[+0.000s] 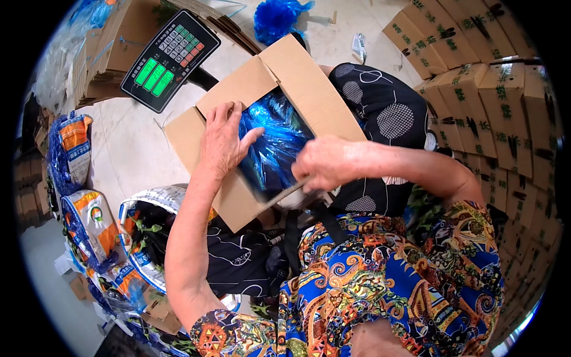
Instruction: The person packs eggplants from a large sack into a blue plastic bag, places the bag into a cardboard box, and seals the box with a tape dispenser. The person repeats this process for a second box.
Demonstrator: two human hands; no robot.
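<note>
An open cardboard box (321, 102) stands tilted before me, its flaps folded outwards. Crumpled, shiny blue plastic film (272, 138) fills its opening; what lies under the film is hidden. My left hand (225, 138) rests on the left edge of the box, fingers apart, the thumb over the film. At the near right corner, my right hand (323, 163) is blurred, with curled fingers closed at the end of the near flap (285, 195), which is seen almost edge-on. Behind the box, to the left, is a scale's display and keypad (171, 60) with lit green readouts.
Stacked printed cartons (504, 120) rise on the right. Flattened cardboard (107, 58) is piled at the back left. An open woven sack (156, 196) with green-stemmed dark produce stands at the left, near other sacks (91, 218). Blue plastic (279, 18) lies on the floor beyond the box.
</note>
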